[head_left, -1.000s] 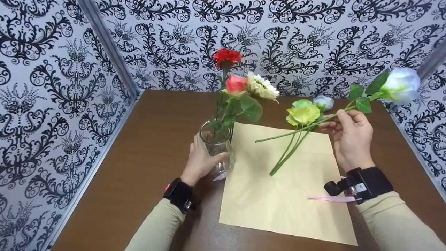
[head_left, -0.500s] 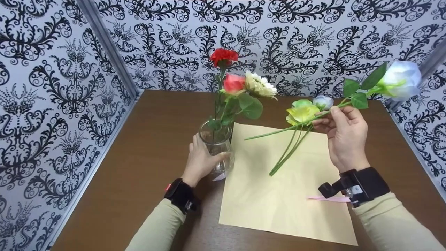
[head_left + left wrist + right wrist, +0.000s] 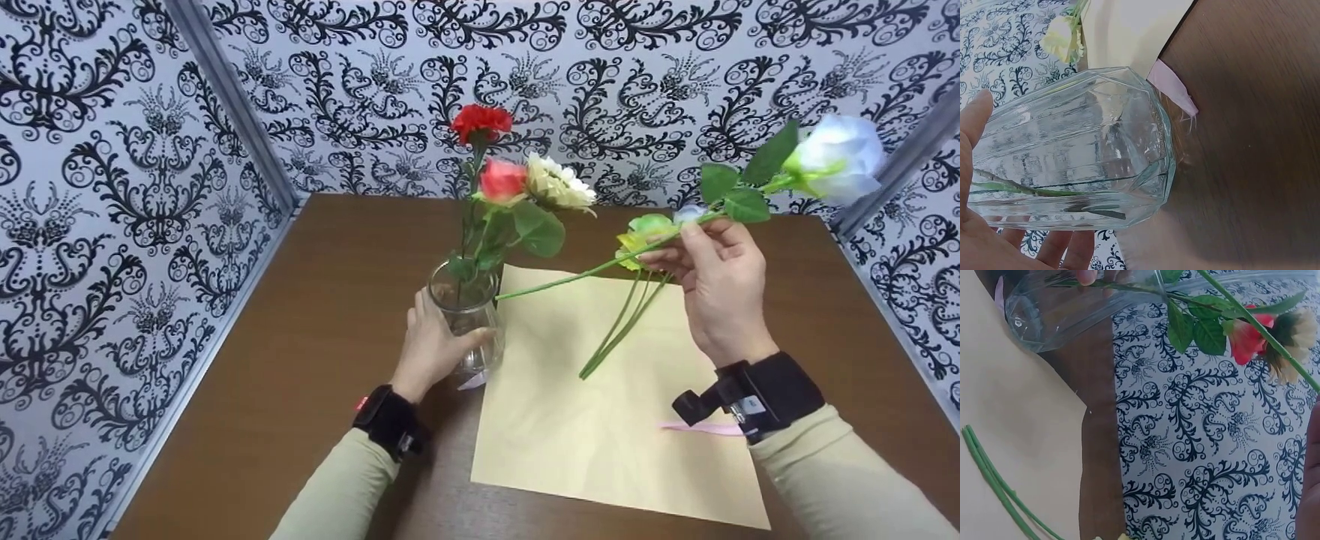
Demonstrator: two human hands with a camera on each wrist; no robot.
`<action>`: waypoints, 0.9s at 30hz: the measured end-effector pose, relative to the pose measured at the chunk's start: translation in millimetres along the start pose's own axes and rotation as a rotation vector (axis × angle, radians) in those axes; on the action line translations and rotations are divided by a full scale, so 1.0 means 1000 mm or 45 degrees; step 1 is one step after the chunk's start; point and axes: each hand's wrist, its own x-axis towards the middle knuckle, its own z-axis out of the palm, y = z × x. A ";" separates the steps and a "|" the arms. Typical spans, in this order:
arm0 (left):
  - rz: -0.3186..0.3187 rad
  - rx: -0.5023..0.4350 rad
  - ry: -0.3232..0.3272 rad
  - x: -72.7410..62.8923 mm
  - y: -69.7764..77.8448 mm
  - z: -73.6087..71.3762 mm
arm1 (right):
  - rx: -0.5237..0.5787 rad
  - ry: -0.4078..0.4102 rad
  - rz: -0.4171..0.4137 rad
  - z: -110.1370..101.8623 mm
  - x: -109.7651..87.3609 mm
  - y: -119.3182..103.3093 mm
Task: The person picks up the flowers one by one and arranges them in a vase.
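My left hand (image 3: 437,341) grips a clear glass vase (image 3: 1072,140) round its side, thumb toward the front. In the vase stand a red carnation (image 3: 481,124), a pink-red rose (image 3: 502,180) and a cream daisy-like flower (image 3: 559,182); some stems show through the glass. My right hand (image 3: 724,289) pinches the green stem of a pale blue rose (image 3: 840,159) between thumb and fingers. That rose leans, its bloom up to the right and its stem end close to the vase's right rim. Behind the right hand lie a yellow-green flower (image 3: 641,238) and a smaller pale blue flower (image 3: 688,214).
A sheet of tan paper (image 3: 600,450) lies on the brown table (image 3: 315,315), right of the vase. A pink ribbon (image 3: 701,428) crosses its right side. One pink petal-like piece (image 3: 1172,87) rests by the vase's base. Patterned walls (image 3: 360,90) enclose the back and sides.
My right hand has moved left with the pale blue rose, bringing its stem end up to the vase. The left hand stays on the vase; the flowers in it shifted slightly left.
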 end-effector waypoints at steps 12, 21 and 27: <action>0.014 -0.020 -0.030 -0.001 0.001 -0.002 | -0.204 -0.103 0.003 0.017 0.000 0.008; 0.015 -0.020 -0.026 0.000 0.000 -0.001 | -0.364 -0.130 0.038 0.033 -0.006 0.020; 0.001 -0.017 -0.019 -0.001 0.000 0.000 | -0.455 -0.196 0.088 0.041 -0.011 0.028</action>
